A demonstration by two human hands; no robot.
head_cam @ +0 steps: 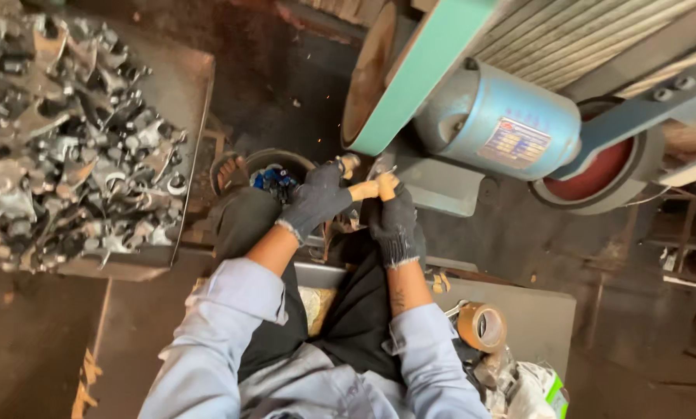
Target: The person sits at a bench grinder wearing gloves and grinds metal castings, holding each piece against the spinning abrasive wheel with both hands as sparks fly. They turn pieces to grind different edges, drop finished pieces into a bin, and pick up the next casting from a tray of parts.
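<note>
Hard to see what's actually being worked here. Both hands wear dark knit gloves with orange fingertips, and they pretty much swallow the small metal part (380,167), only a sliver pokes out up by the green sanding belt (422,66). Left hand (315,200) is curled shut around one end of it, right hand (394,221) is clamped on the other, fingers pressed tight together. A few sparks show near the belt wheel. The blue motor (495,120) sits right behind. To the left a tray (186,85) is piled with grey metal castings, cut off by the frame edge. A roll of brown tape (481,326) lies by the right elbow.
</note>
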